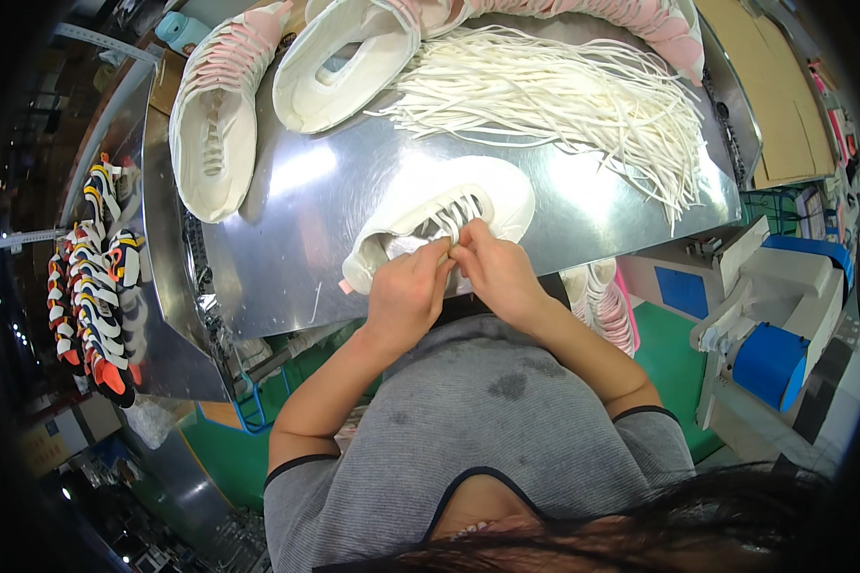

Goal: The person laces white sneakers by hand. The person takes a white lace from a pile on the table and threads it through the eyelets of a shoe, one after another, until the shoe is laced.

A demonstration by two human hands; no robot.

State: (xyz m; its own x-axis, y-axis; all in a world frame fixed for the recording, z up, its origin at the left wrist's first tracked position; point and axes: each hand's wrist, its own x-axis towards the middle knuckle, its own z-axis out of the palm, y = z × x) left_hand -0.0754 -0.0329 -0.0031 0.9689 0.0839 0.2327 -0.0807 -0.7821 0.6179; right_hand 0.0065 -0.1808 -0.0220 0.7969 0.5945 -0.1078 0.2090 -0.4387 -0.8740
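A white shoe upper lies on the metal table right in front of me, its toe to the right and its opening to the left. White lace is threaded across its front. Both hands meet at the near side of the lacing. My left hand is closed, its fingertips pinched on the lace. Against it, my right hand is pinched too, thumb and fingers on the same lace. The fingers hide most of the bit they hold. Beyond the shoe, a big loose bundle of white shoelaces is spread out.
Nested white and pink shoe uppers lie at the table's far left, with more white uppers beside them. Several colourful shoes stand further left. A grey and blue machine is at the right. Laced uppers sit below the table edge.
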